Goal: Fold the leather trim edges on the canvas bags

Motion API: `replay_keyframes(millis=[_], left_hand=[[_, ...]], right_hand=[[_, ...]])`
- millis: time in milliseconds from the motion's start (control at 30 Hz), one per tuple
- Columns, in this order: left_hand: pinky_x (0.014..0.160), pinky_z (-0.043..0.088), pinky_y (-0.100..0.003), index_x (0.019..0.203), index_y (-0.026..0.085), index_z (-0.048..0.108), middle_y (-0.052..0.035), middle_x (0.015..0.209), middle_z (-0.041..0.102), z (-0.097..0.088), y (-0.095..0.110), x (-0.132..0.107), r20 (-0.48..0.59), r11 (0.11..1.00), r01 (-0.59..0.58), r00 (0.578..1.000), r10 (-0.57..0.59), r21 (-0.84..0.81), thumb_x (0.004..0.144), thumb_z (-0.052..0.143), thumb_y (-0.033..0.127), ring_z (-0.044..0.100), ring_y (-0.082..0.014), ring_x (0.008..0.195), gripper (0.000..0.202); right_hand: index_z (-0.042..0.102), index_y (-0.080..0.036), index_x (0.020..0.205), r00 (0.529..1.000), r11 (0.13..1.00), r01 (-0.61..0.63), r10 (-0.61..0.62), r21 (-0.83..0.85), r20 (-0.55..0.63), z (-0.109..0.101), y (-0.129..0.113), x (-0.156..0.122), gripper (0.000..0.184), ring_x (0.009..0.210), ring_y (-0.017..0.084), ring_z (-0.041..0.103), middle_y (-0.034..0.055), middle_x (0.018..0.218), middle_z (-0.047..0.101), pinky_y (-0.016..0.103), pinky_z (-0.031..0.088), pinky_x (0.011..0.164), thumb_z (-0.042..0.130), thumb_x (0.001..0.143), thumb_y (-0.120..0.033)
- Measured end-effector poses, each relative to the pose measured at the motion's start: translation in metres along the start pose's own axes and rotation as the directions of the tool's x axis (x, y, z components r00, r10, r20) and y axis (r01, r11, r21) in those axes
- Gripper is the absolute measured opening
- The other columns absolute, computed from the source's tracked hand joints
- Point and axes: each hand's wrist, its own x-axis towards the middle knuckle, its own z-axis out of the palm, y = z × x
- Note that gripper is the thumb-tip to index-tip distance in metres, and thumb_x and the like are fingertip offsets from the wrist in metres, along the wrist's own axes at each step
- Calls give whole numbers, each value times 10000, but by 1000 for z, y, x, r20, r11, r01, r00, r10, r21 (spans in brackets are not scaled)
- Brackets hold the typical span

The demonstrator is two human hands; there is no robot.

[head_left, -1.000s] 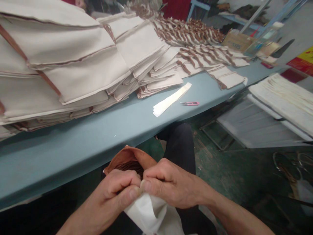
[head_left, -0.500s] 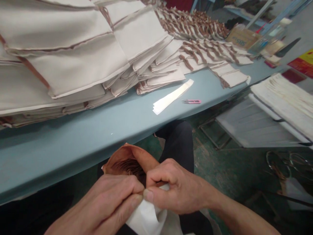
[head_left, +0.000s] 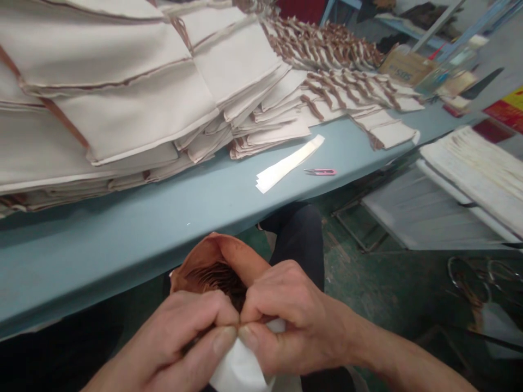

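Over my lap, my left hand (head_left: pixel 192 332) and my right hand (head_left: pixel 290 316) meet with thumbs and forefingers pinched side by side. Between them they grip the edge of a leather-like piece, brown on one side (head_left: pixel 212 250) and off-white on the other (head_left: pixel 239 365). Its brown part curves up beyond my knuckles, with dark gathered folds inside. The white part hangs below my thumbs. Exactly what lies between my fingertips is hidden.
A blue-grey table (head_left: pixel 163 223) runs across ahead, bearing stacks of cream panels (head_left: pixel 134 120), white strips (head_left: pixel 288 164) and pink-handled thread snips (head_left: pixel 321 171). Rows of brown-edged pieces (head_left: pixel 327 49) lie farther back. At the right stands a rack with white sheets (head_left: pixel 482 169).
My hands have shifted slightly, the thumbs now pressed closer together at the pinched edge. The brown part sits a little higher. Things on the table have not moved.
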Motion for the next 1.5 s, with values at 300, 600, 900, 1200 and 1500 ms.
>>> replay_keyframes(millis=[300, 600, 900, 1200, 1500], left_hand=[[464, 245, -207, 688, 218, 436, 79, 631, 343, 61, -25, 22, 99, 675, 187, 981, -168, -714, 893, 669, 808, 253, -75, 523, 667], [590, 351, -253, 740, 196, 657, 26, 649, 548, 25, 2, 20, 29, 982, -64, 997, 70, -178, 1071, 449, 716, 455, -126, 611, 651], [591, 361, -268, 681, 216, 503, 37, 648, 454, 21, 5, 16, 65, 994, -35, 997, 42, -107, 1103, 355, 646, 417, -142, 606, 621], [510, 271, -235, 668, 231, 320, 76, 597, 312, 13, 28, 22, 223, 996, -55, 972, 68, -64, 1009, 459, 231, 328, -94, 534, 368], [519, 258, -228, 691, 215, 293, 83, 600, 296, 11, 17, 12, -37, 959, -250, 966, 257, 137, 1032, 467, 170, 322, -72, 502, 385]], right_hand=[[365, -249, 654, 968, 987, 111, -133, -114, -211, 16, 17, -17, 291, 452, 99, 332, -88, 513, 352, 306, 268, 523, 547, 871, -182], [535, -215, 710, 997, 999, 2, 2, 44, -81, -5, 3, -21, 350, 553, 98, 461, -68, 594, 511, 255, 387, 619, 618, 1035, -316], [591, -202, 725, 997, 1000, -5, 4, 19, 80, -16, -4, -11, 364, 575, 103, 483, -50, 631, 566, 259, 406, 632, 608, 1050, -365], [587, -208, 807, 982, 999, 31, -24, -35, 190, -20, -13, -6, 208, 690, 135, 580, -30, 716, 612, 285, 443, 723, 500, 991, -166], [557, -210, 758, 985, 987, 158, -156, -34, 69, -3, 12, 11, 352, 591, 108, 499, -53, 647, 545, 257, 343, 578, 578, 1078, -354]])
